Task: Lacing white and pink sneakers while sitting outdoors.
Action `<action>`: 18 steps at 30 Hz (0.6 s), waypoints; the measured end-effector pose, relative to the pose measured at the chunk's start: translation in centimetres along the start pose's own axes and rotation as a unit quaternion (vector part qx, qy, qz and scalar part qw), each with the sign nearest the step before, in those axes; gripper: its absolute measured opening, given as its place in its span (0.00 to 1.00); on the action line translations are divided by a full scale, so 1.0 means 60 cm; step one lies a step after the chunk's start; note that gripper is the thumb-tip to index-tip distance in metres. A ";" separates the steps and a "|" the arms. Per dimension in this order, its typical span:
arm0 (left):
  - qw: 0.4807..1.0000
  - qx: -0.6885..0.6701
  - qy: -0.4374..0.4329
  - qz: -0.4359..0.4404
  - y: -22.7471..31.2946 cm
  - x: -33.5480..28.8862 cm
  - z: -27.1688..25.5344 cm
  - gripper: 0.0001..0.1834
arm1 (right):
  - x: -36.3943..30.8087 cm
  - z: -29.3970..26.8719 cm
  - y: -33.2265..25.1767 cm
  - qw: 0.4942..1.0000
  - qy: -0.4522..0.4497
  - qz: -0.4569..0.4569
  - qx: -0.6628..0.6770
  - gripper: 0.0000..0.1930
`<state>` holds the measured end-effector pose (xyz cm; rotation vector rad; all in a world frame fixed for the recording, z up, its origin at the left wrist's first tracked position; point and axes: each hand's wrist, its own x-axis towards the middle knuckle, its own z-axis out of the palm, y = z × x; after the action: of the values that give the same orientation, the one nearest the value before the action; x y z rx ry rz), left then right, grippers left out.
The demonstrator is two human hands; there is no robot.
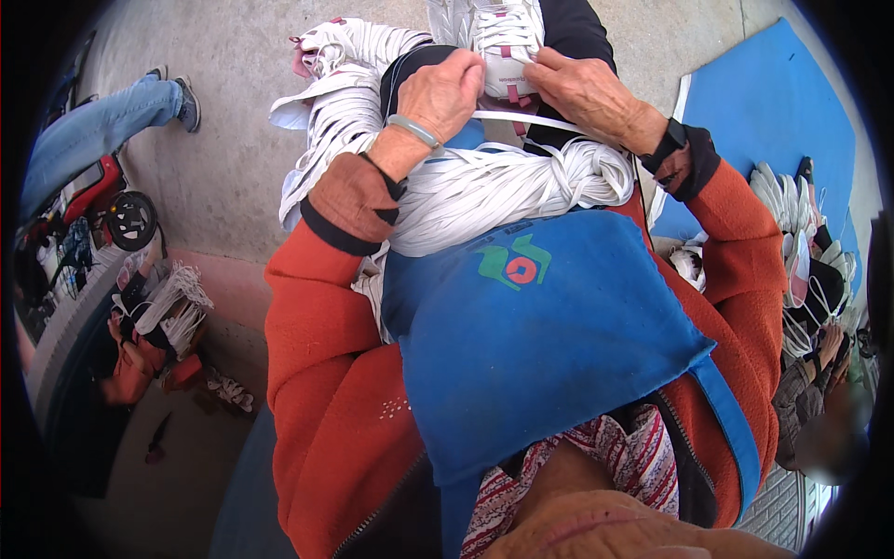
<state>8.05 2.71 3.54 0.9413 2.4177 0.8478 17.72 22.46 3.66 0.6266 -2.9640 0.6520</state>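
A white sneaker (507, 58) with pink-red trim sits in front of me, laced with white lace, its tongue toward me. My left hand (445, 91) is closed beside its left edge, fingers curled on a white shoelace (526, 118). This flat lace runs across below the shoe and passes under my right hand (587, 91). That hand pinches lace at the shoe's right edge; its fingertips are partly hidden. Across my lap, against the blue apron (549, 326), lies a thick bundle of white shoelaces (512, 186).
More white shoes strung with laces (345, 112) are heaped left of my left arm. A blue mat (773, 112) covers ground at the right, where another person's hand (829, 345) is near more shoes. A person in jeans (102, 135) and a wheeled vehicle (130, 221) are far left.
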 end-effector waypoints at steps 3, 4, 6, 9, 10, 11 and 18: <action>0.997 -0.072 0.028 -0.028 0.004 0.001 -0.009 0.10 | -0.014 -0.001 0.008 0.997 -0.020 0.063 0.032 0.07; 0.996 -0.080 0.020 -0.034 0.008 0.006 -0.009 0.11 | -0.014 0.006 0.015 0.995 0.033 0.073 0.065 0.08; 0.997 -0.071 0.014 -0.029 0.004 0.014 0.004 0.11 | -0.009 0.008 0.017 0.983 0.097 0.100 0.116 0.09; 0.999 -0.030 -0.011 -0.006 -0.007 0.015 0.013 0.11 | -0.007 0.006 0.014 0.994 -0.001 0.108 0.031 0.10; 1.000 -0.012 -0.011 0.015 -0.012 0.012 0.013 0.10 | -0.010 0.015 0.017 0.995 -0.003 0.098 0.020 0.11; 0.999 0.006 -0.010 0.034 -0.012 0.008 0.010 0.10 | -0.011 0.013 0.016 0.995 -0.003 0.099 0.021 0.11; 0.918 -0.240 -0.139 -0.282 0.022 -0.009 -0.010 0.15 | -0.001 -0.023 0.061 0.925 -0.022 0.205 0.318 0.20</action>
<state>8.68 2.84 4.93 0.1427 1.9304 0.9357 16.28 26.10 3.49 0.0073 -2.9077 1.6844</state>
